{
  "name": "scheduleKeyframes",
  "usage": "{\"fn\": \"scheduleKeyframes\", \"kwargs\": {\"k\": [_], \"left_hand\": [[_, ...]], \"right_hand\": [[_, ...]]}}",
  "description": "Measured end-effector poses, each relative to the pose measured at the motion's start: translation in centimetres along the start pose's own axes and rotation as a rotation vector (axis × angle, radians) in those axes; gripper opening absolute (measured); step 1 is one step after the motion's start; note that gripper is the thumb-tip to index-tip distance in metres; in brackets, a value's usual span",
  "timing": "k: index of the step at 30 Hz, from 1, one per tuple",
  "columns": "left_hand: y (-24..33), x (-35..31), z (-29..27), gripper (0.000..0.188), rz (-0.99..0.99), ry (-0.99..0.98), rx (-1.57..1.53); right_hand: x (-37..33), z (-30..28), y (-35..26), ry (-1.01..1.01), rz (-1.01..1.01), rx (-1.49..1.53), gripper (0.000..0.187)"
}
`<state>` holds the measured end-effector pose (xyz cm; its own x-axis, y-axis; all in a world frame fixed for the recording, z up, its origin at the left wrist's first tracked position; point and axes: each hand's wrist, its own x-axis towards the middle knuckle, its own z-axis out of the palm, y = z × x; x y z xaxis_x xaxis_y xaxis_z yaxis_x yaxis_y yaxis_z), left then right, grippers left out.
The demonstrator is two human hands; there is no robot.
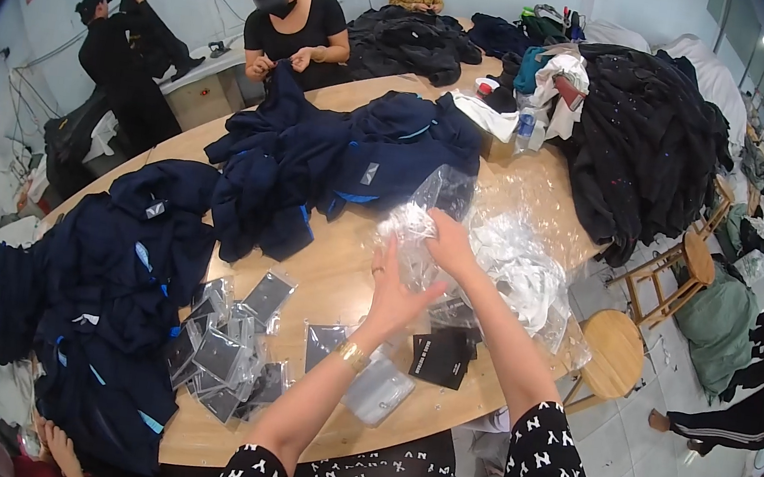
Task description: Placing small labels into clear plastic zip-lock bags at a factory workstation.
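Note:
Over the middle of the table, my right hand is closed on a small white bundle that looks like thin strings in clear plastic. My left hand is just below it, thumb spread wide and fingertips at the bundle's lower edge. A clear plastic bag rises behind my hands. To their right is a heap of crumpled clear and white plastic. Black printed cards and a stack of clear sleeves lie beneath my forearms. Left of them is a pile of small dark cards in clear sleeves.
Navy garments cover the table's left side, and more lie beyond my hands. A black fabric heap fills the far right, near a water bottle. Wooden stools stand at right. A co-worker handles navy cloth across the table.

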<state>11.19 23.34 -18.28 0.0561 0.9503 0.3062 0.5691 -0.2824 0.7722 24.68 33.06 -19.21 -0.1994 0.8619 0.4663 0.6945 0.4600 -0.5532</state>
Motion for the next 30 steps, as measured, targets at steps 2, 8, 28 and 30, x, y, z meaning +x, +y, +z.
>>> {"fn": "scheduleKeyframes", "kwargs": {"k": [2, 8, 28, 30], "left_hand": [[-0.1, 1.3, -0.4, 0.101, -0.081, 0.169, -0.089], [-7.5, 0.3, -3.2, 0.064, -0.164, 0.205, 0.071], [-4.8, -2.9, -5.6, 0.066, -0.224, 0.088, 0.056], [-4.8, -3.1, -5.7, 0.067, -0.181, 0.075, 0.081]], "right_hand": [[0.9, -0.4, -2.0, -0.05, -0.071, 0.185, 0.028], [0.7, -0.1, 0.4, -0.493, 0.153, -0.296, 0.025], [0.0, -7.8, -1.0, -0.343, 0.152, -0.199, 0.026], [-0.9, -7.2, -1.1, -0.423, 0.205, -0.301, 0.034]]}}
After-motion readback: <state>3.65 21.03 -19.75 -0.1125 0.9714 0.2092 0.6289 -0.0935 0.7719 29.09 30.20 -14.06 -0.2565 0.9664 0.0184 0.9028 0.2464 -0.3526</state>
